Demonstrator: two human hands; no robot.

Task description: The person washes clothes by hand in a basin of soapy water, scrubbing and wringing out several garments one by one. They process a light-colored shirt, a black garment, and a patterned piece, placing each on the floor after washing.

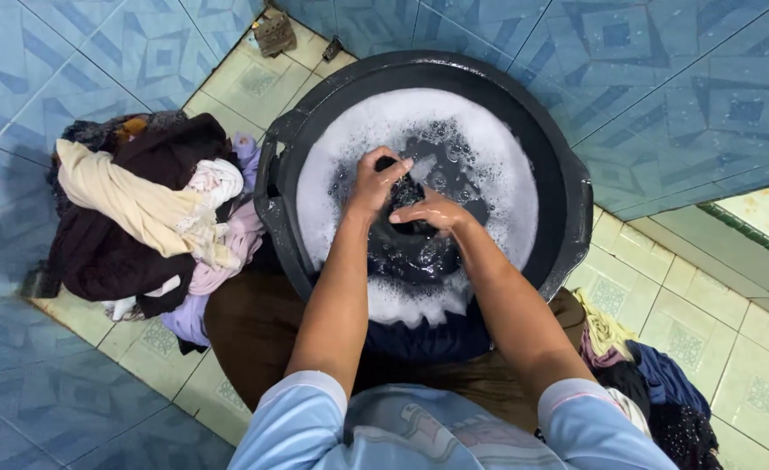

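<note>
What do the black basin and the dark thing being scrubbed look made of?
Black basin: likely plastic, smooth with a dull sheen and a moulded rim. Dark garment, gripped by left hand and right hand: wet woven or knit cloth, limp and bunched under suds.

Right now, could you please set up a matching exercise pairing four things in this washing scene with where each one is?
Things:
1. dark garment
2. black basin
3. big pile of clothes
4. small heap of clothes

Places:
A. on the tiled floor, to the person's left of the basin
B. gripped between both hands, the left hand and the right hand, in the suds
C. on the floor at the person's right side
D. in front of the person, filled with foamy water

Pairs: 1-B, 2-D, 3-A, 4-C
</note>
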